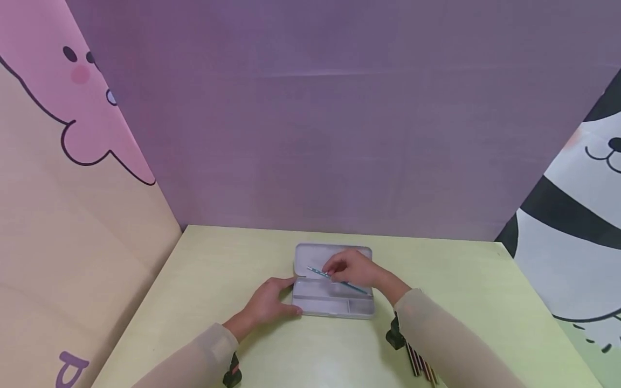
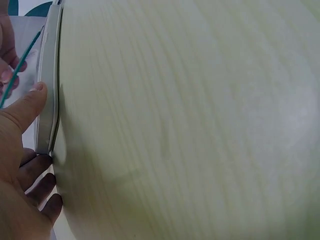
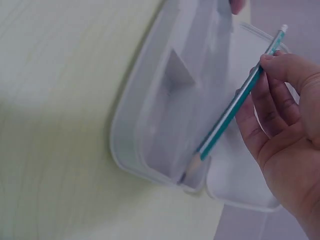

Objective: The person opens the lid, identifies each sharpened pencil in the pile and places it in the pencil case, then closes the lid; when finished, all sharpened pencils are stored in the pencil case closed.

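Observation:
A pale grey pencil case (image 1: 320,306) lies unfolded on the table, its lid (image 1: 310,253) tipped back on the far side. Inside its base, low dividers (image 3: 176,75) mark off a long compartment and smaller ones. My right hand (image 1: 353,268) pinches a teal pencil (image 3: 227,115) between thumb and fingers above the case. The pencil slants, its sharpened tip low near the case's right end and its white end up. At the case's left end rests my left hand (image 1: 269,302), thumb (image 2: 30,105) on the near side wall and fingers around the end.
Several dark striped pencils (image 1: 421,366) lie on the light wooden table (image 1: 310,355) near my right forearm. A purple backdrop (image 1: 339,134) rises behind the table's far edge. Cartoon-printed panels (image 1: 97,215) stand at the sides.

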Demonstrator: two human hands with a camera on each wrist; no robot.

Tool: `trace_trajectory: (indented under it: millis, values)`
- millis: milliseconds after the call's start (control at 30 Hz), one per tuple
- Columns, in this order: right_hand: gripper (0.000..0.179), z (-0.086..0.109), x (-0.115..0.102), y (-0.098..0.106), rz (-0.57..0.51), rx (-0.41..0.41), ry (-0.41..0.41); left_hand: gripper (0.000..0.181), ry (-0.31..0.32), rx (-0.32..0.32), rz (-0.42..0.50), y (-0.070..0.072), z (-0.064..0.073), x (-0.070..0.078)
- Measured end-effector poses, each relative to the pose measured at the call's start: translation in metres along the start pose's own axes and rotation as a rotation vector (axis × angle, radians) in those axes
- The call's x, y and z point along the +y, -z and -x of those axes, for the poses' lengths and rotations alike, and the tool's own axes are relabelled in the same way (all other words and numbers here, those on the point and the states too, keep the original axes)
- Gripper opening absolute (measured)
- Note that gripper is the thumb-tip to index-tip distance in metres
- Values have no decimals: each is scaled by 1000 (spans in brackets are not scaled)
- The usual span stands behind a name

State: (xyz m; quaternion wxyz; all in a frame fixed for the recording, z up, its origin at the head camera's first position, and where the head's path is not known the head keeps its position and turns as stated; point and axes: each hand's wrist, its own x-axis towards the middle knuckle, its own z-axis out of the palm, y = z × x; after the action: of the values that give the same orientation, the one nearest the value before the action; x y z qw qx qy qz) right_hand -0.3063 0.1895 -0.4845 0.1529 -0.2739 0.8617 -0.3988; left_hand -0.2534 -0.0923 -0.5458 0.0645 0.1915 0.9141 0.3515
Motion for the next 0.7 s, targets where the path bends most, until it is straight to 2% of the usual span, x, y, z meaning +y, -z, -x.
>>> trace_trajectory:
  millis: [167,367,700]
  values:
    - [18,-7,3,-16,14,-48,11,85,-5,10,9,-1,1,2]
    - [17,-7,1,-26,20,-99,-33,87,-12,-1,26,-4,0,3]
    - [12,-8,-1,-29,53,-86,-58,86,0,9,-8,-3,-1,2]
